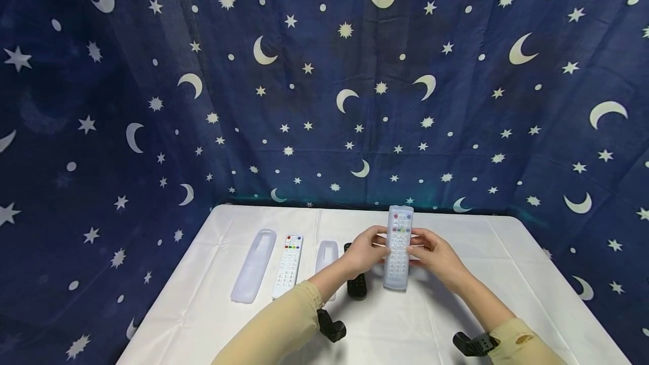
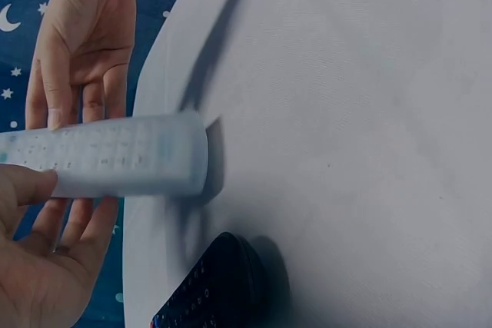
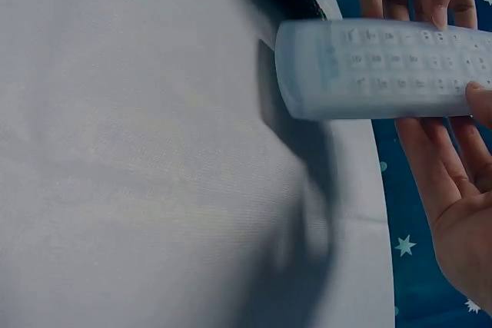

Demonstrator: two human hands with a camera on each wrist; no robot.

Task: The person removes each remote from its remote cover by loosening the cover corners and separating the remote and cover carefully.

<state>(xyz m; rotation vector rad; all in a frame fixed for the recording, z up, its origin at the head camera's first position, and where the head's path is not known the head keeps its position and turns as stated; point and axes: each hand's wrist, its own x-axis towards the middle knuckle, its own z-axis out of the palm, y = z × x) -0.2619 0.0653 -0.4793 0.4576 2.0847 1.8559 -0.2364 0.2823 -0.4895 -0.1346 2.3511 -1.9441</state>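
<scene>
A white remote control [image 1: 400, 241] inside a translucent silicone cover [image 1: 396, 283] is held upright above the table, its buttons facing me. My left hand [image 1: 366, 250] grips its left edge, thumb on the front and fingers behind. From the other side my right hand [image 1: 437, 256] grips the right edge the same way. In the left wrist view the covered end of the cover [image 2: 184, 155] hangs over the cloth, apart from it. A black remote control [image 1: 357, 286] lies on the table just beneath my left hand, which partly hides it.
On the white table [image 1: 203, 297], left of my hands, lie a long translucent cover [image 1: 254, 266], a white remote control [image 1: 288, 266] and a shorter translucent cover [image 1: 327, 255], partly behind my left forearm. A dark blue curtain [image 1: 314, 100] with moons and stars hangs behind the table.
</scene>
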